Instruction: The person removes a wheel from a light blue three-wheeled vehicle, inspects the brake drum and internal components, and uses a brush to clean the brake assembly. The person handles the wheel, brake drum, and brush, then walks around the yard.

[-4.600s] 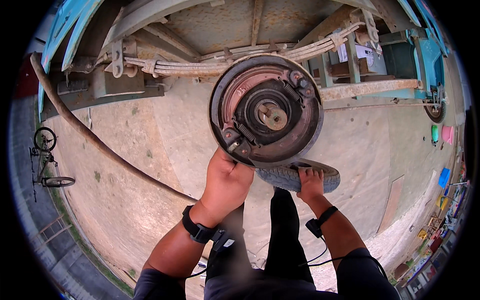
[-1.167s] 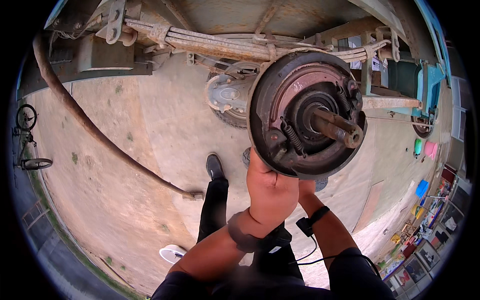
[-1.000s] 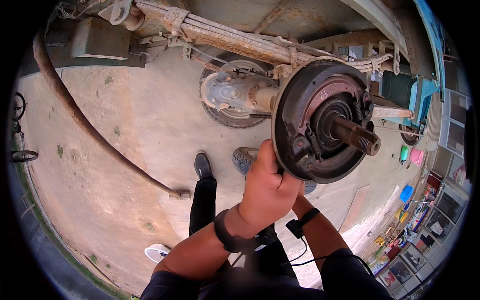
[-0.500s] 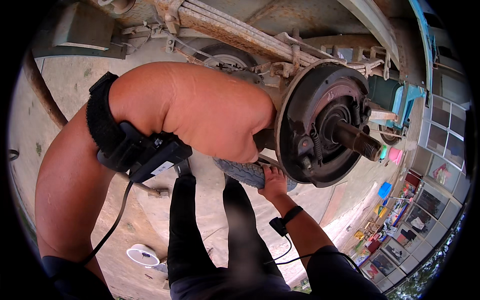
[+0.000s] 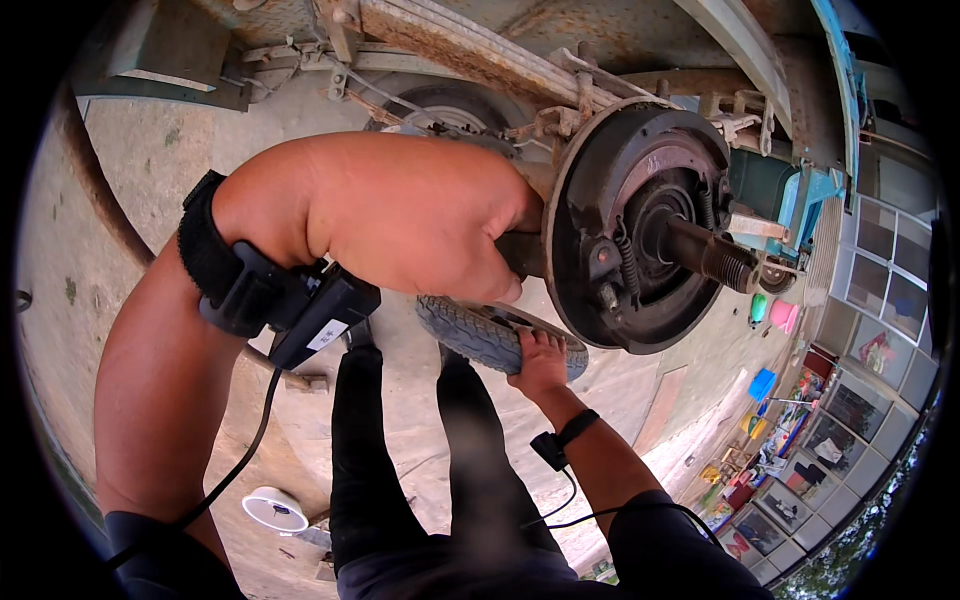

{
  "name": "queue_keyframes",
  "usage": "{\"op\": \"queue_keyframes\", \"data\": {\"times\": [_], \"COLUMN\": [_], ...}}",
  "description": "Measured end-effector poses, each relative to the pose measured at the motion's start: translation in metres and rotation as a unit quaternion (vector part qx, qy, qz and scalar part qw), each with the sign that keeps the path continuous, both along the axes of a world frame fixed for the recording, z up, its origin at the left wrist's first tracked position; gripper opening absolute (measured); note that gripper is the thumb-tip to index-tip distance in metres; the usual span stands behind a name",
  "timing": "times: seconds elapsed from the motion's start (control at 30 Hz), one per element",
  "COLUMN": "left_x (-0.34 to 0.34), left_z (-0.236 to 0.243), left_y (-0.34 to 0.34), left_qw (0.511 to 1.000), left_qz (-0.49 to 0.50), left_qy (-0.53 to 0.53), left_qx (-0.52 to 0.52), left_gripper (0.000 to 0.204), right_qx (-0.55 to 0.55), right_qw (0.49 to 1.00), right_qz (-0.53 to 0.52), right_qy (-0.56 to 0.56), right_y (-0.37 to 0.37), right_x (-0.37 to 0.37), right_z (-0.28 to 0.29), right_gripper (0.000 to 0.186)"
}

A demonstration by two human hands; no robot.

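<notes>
My left arm reaches across the middle, and my left hand (image 5: 425, 225) is closed round the dark axle (image 5: 524, 254) just behind the brake assembly. Most of its fingers are hidden behind the hand. A round brake backing plate with curved brake shoes (image 5: 603, 200) and springs faces right, and a threaded spindle (image 5: 715, 255) sticks out of it. Below the axle, a tyred wheel (image 5: 470, 335) stands tilted near my legs. My right hand (image 5: 541, 366) grips its grey tread, fingers bent over the edge.
Rusty leaf springs (image 5: 450, 45) and a vehicle frame hang overhead. Another wheel (image 5: 450, 105) shows behind them. On the ground at lower left lies a white basin (image 5: 275, 510). A brown pole (image 5: 95, 190) slants at left. Pink bucket (image 5: 784, 316) and windowed wall are at right.
The brake assembly and axle sit a little higher in the picture. More of the tyre shows beneath them. Both hands keep their holds.
</notes>
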State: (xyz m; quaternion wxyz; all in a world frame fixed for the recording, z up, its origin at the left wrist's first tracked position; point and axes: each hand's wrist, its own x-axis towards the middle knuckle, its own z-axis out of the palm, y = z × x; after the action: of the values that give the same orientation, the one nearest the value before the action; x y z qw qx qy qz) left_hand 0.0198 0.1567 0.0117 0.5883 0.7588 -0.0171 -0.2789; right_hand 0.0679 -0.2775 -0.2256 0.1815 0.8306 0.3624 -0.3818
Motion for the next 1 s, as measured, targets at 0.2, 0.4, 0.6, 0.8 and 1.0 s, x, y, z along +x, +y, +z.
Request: {"op": "queue_keyframes", "data": {"times": [0.2,0.4,0.6,0.8,1.0], "left_x": [-0.005,-0.014,-0.029,-0.039,-0.048], "left_z": [-0.01,-0.009,-0.008,-0.016,-0.022], "left_y": [-0.006,-0.013,-0.027,-0.041,-0.059], "left_qw": [0.998,0.994,0.97,0.95,0.93], "left_qz": [0.04,0.097,0.171,0.249,0.321], "left_qy": [-0.036,-0.052,-0.13,-0.153,-0.166], "left_qx": [-0.017,0.028,0.112,0.111,0.063], "left_gripper": [0.025,0.027,0.032,0.03,0.027], "right_qx": [0.002,0.01,0.018,0.03,0.018], "right_qw": [1.0,1.0,0.999,0.999,0.999], "right_qz": [0.004,0.022,0.03,0.022,0.03], "right_qy": [0.014,-0.002,0.002,0.006,0.013], "right_y": [0.012,0.016,0.013,0.006,0.011], "right_x": [0.002,0.005,0.007,0.007,0.009], "right_z": [0.011,0.014,0.015,0.014,0.016], "right_gripper": [0.099,0.098,0.097,0.096,0.095]}}
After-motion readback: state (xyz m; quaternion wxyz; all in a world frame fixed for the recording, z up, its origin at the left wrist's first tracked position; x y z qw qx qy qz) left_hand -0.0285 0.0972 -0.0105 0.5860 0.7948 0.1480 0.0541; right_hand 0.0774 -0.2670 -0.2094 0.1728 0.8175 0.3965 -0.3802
